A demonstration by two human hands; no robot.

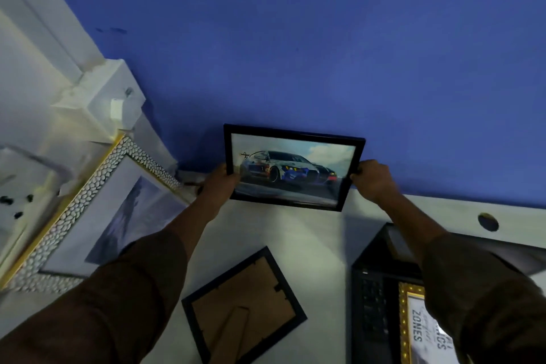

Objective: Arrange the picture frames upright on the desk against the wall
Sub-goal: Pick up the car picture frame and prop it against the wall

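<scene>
A black-framed car picture (292, 168) stands upright at the back of the white desk (313, 239), against the blue wall (295, 38). My left hand (220, 183) grips its left edge and my right hand (373, 179) grips its right edge. A large frame with a pebbled white and gold border (97, 216) leans at the left. A black frame (243, 307) lies face down near the front, its brown backing and stand showing. A gold-bordered frame with printed words (419, 331) lies at the lower right, partly hidden by my right sleeve.
A dark laptop (372, 304) sits at the right under the gold-bordered frame. A round cable hole (488, 221) is in the desk's back right. White shelving or a cabinet (97, 97) stands at the left against the wall.
</scene>
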